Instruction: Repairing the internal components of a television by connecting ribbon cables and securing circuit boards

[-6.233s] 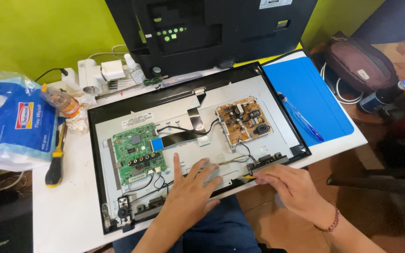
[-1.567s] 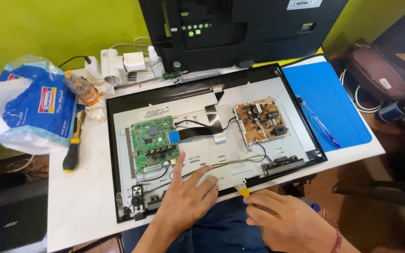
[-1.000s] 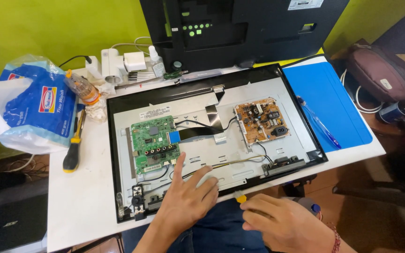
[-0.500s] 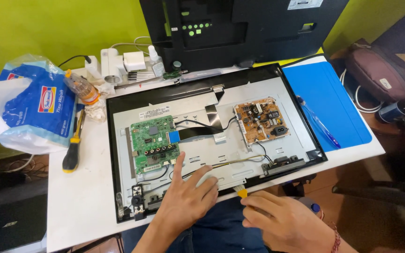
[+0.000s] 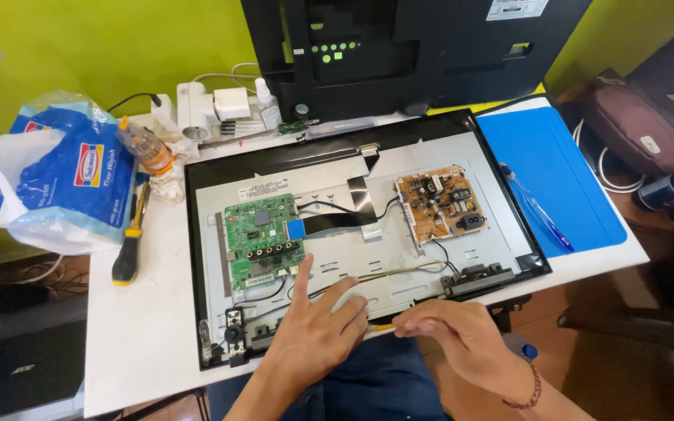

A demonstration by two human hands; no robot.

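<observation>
An opened flat television (image 5: 352,234) lies back-up on the white desk (image 5: 150,335), its black plastic frame running almost to the desk's near edge. The left hand (image 5: 313,335) rests flat and spread on the bare grey metal backplate at the television's lower middle, fingers apart, holding nothing. The right hand (image 5: 462,339) sits just right of it at the television's lower rim, fingers pinched narrow around a thin yellow-tipped tool (image 5: 382,328), whose tip meets the frame edge. Above the left hand, on the television's left half, sits a glossy green circuit board (image 5: 261,242); on its right half, a tan board (image 5: 440,204) studded with components. Thin wires trail between them across the metal. Left of the television a strip of open desk holds a black-and-yellow screwdriver (image 5: 129,253) and a crinkled blue-and-white plastic bag (image 5: 64,183). Right of the television lies a smooth blue mat (image 5: 548,168) with a blue pen (image 5: 536,212), reaching the desk's right edge.
</observation>
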